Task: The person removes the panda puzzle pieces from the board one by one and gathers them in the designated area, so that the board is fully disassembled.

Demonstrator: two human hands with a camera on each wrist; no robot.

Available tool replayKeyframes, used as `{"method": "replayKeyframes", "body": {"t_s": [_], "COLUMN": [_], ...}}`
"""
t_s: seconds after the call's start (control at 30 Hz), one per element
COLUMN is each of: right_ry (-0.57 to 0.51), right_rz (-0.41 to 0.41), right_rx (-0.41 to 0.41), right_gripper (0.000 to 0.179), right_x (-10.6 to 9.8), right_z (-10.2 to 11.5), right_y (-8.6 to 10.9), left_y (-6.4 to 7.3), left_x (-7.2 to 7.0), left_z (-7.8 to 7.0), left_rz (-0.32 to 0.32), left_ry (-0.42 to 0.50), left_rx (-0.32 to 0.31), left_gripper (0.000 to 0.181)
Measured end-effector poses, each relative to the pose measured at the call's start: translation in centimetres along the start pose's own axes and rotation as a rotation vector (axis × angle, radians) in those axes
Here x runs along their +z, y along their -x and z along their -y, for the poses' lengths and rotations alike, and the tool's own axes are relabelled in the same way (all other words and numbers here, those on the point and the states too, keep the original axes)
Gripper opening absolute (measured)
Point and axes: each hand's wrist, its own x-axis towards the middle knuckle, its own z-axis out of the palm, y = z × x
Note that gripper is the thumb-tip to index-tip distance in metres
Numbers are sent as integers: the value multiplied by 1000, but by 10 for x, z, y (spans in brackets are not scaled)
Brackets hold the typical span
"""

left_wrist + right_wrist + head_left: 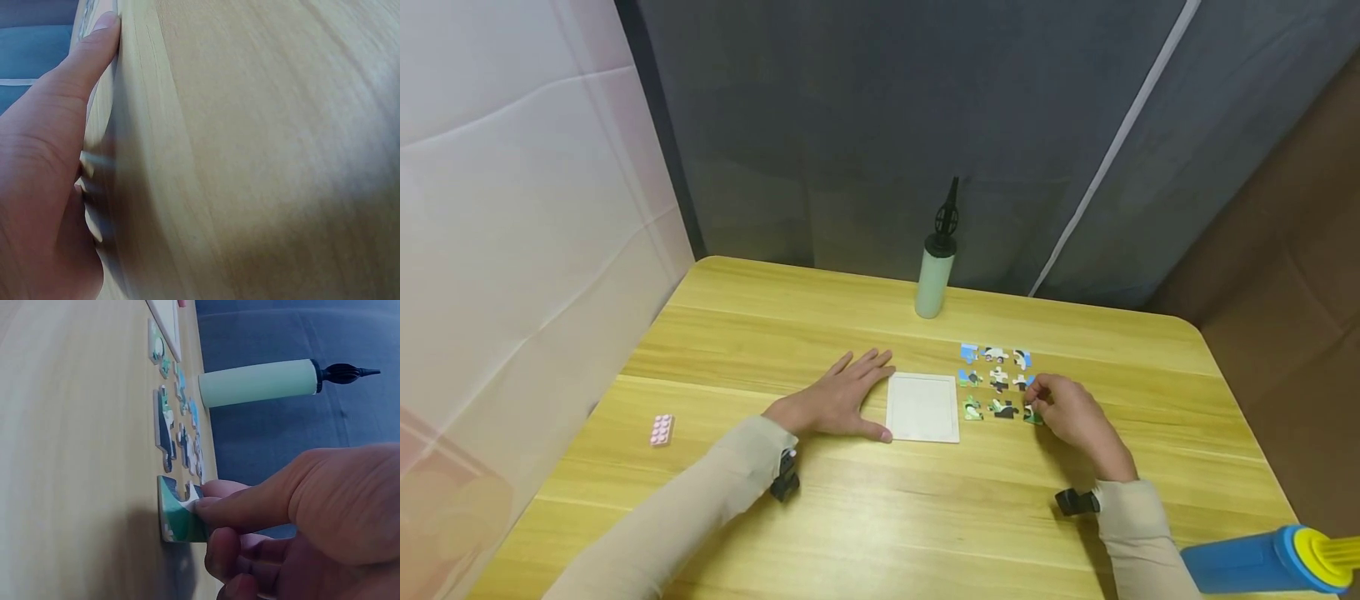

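Observation:
My left hand (838,400) lies spread on the table, with fingertips and thumb at the left edge of a square white puzzle tray (923,408). The left wrist view shows its thumb (78,59) stretched toward that edge. To the right of the tray, several jigsaw pieces (998,379) are laid out apart in rows, printed in blue, green, black and white. My right hand (1071,412) pinches the near right corner jigsaw piece (180,515), green with white and black, between thumb and forefinger. In the head view the fingers partly cover that piece.
A pale green hand pump (934,283) with a black nozzle stands upright behind the pieces. A pink toy brick (661,429) lies at the left. A blue and yellow cylinder (1240,562) lies by the right forearm, near the front right corner.

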Motion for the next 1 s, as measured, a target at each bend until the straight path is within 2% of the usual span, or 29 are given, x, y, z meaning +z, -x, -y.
{"method": "replayKeyframes", "body": {"t_s": [0.33, 0.57, 1.0], "right_ry": [-1, -10, 52], "right_rz": [-72, -65, -103], "right_rx": [20, -7, -65], "right_gripper": [11, 14, 17], "right_x": [0, 2, 3], "right_z": [4, 13, 45], "right_y": [-2, -10, -30], "left_y": [-1, 1, -1], "left_x": [0, 0, -13], "left_z": [2, 5, 3], "left_rz": [-10, -14, 62], "left_ry": [-5, -19, -38], "left_rx": [9, 9, 2], "left_gripper": [112, 113, 117]}}
